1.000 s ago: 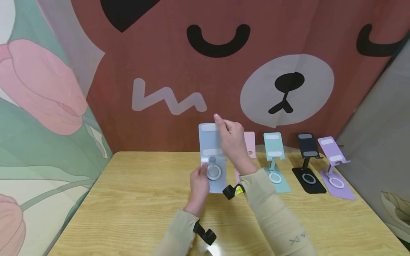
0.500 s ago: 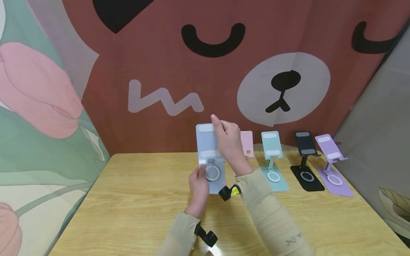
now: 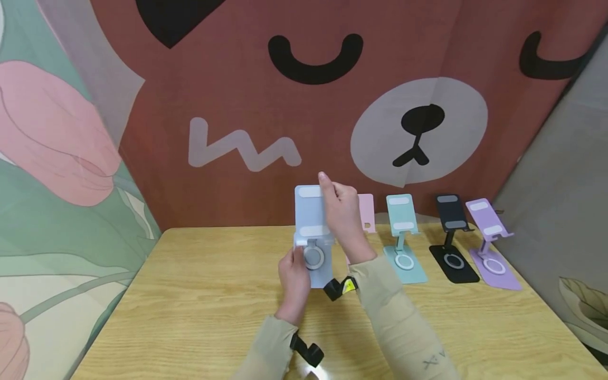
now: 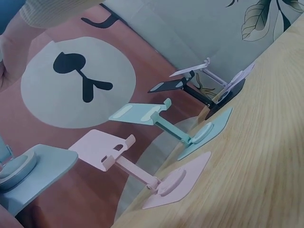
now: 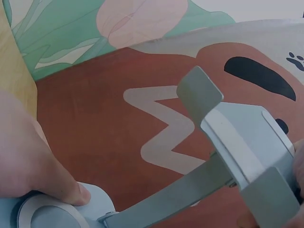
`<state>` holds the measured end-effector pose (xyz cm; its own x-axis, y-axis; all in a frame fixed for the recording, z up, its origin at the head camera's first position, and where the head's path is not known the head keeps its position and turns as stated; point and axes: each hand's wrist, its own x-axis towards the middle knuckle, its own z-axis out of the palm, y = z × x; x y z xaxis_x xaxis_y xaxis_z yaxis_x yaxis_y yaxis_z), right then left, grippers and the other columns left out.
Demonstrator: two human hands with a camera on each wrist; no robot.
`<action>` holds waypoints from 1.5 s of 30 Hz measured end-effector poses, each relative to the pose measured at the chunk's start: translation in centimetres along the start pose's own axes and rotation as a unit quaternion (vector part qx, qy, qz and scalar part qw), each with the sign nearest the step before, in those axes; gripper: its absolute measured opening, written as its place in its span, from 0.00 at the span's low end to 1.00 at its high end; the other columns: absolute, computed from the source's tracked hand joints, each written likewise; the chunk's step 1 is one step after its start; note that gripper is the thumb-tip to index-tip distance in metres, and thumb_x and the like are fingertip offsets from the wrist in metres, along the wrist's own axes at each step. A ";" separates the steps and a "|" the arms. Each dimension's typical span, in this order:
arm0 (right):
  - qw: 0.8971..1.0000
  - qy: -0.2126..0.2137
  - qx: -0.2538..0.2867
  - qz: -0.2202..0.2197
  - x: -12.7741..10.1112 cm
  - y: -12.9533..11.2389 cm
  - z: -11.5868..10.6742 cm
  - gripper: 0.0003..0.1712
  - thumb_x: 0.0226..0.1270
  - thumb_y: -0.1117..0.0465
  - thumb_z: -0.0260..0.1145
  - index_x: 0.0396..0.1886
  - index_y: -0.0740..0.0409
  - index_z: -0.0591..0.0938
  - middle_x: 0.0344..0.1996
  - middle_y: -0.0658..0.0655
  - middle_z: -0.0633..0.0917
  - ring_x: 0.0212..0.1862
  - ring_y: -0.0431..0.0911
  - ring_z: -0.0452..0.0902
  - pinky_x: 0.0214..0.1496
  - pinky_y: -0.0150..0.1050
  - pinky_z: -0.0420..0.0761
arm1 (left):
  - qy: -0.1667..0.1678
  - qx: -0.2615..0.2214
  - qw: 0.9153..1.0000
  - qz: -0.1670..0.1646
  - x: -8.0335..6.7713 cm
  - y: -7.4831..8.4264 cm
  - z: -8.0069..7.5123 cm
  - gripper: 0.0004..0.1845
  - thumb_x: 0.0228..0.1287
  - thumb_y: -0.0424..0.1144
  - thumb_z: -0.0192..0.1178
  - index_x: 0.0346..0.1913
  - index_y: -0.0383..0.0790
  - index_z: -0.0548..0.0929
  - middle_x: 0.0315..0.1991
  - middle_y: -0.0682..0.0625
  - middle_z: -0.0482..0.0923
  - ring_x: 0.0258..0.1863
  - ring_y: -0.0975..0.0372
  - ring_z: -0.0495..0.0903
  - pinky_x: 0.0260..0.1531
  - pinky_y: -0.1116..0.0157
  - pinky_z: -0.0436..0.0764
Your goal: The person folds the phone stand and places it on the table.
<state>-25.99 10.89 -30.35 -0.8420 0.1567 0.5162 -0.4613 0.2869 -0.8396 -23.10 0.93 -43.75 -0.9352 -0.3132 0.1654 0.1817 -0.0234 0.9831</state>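
A light blue folding phone stand (image 3: pixel 311 211) is held up above the table by both hands. My left hand (image 3: pixel 293 279) grips its base, with the thumb on top beside the round ring; the right wrist view shows that thumb (image 5: pixel 83 194) pressed there. My right hand (image 3: pixel 345 219) grips the right edge of the upper plate, thumb pointing up. Between base and plate runs the slanted arm (image 5: pixel 171 197), extended in the right wrist view. Only part of the stand's base (image 4: pixel 42 166) shows in the left wrist view. The fingers behind the stand are mostly hidden.
Right of the hands, a pink stand (image 3: pixel 366 211), partly hidden by my right arm, a teal stand (image 3: pixel 402 214), a black stand (image 3: pixel 453 211) and a purple stand (image 3: pixel 488 219) stand unfolded on the wooden table (image 3: pixel 204 295). A bear-print cloth (image 3: pixel 237 95) hangs behind.
The upper plate has tilted slightly against the base, and its lower lip shows more. The right hand shifts slightly right with it. Both hands keep their hold; the head view has turned a little.
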 end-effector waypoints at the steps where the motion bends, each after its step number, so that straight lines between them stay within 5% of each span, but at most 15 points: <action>1: 1.000 -0.002 0.001 0.003 0.0 0.0 0.0 0.37 0.78 0.38 0.55 0.13 0.56 0.65 0.11 0.51 0.61 0.16 0.48 0.64 0.18 0.38 0.66 | 0.000 -0.002 1.000 0.000 0.0 0.0 0.0 0.21 0.79 0.38 0.46 0.26 0.35 0.79 0.34 0.44 0.86 0.34 0.58 0.83 0.37 0.58 0.84; 9: 0.999 -0.020 0.001 0.035 -0.7 -0.1 0.3 0.37 0.78 0.36 0.54 0.14 0.56 0.65 0.12 0.53 0.63 0.18 0.51 0.68 0.20 0.40 0.70 | 0.010 0.008 0.999 0.036 0.0 0.0 0.0 0.23 0.81 0.39 0.46 0.25 0.36 0.79 0.30 0.46 0.84 0.31 0.59 0.80 0.34 0.58 0.83; 16: 0.999 -0.018 -0.009 0.047 -1.4 0.4 0.5 0.36 0.79 0.38 0.54 0.13 0.56 0.65 0.11 0.51 0.63 0.18 0.49 0.66 0.20 0.39 0.66 | 0.018 0.013 1.000 0.003 0.1 0.1 0.0 0.22 0.82 0.41 0.47 0.33 0.37 0.87 0.38 0.46 0.87 0.38 0.58 0.84 0.42 0.54 0.84; 21: 0.997 -0.022 -0.015 0.075 -1.9 0.8 0.8 0.35 0.79 0.38 0.54 0.14 0.55 0.67 0.13 0.53 0.68 0.20 0.49 0.70 0.22 0.41 0.71 | 0.037 0.016 0.999 -0.005 0.3 0.1 0.0 0.22 0.81 0.40 0.48 0.29 0.35 0.86 0.34 0.45 0.87 0.33 0.59 0.82 0.37 0.56 0.84; 32: 0.992 -0.024 -0.054 0.109 -3.1 1.8 1.3 0.34 0.80 0.39 0.52 0.14 0.54 0.68 0.14 0.52 0.67 0.21 0.48 0.65 0.24 0.40 0.69 | 0.067 0.010 0.996 0.058 0.6 -0.4 -0.2 0.22 0.78 0.38 0.53 0.24 0.30 0.82 0.24 0.42 0.82 0.23 0.63 0.74 0.24 0.63 0.75; 45: 0.990 -0.023 -0.064 0.127 -4.2 2.3 1.2 0.34 0.80 0.38 0.52 0.16 0.55 0.69 0.15 0.52 0.66 0.22 0.48 0.65 0.25 0.41 0.69 | 0.052 -0.011 0.996 0.078 0.5 -0.1 -0.4 0.21 0.79 0.37 0.53 0.27 0.28 0.83 0.24 0.42 0.83 0.23 0.64 0.73 0.23 0.68 0.72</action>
<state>-23.91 9.76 -34.67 -0.9394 0.1969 0.2806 -0.1964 0.3618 -0.9113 -23.50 0.34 -43.78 -0.8590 -0.4113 0.3050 0.3292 0.0125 0.9442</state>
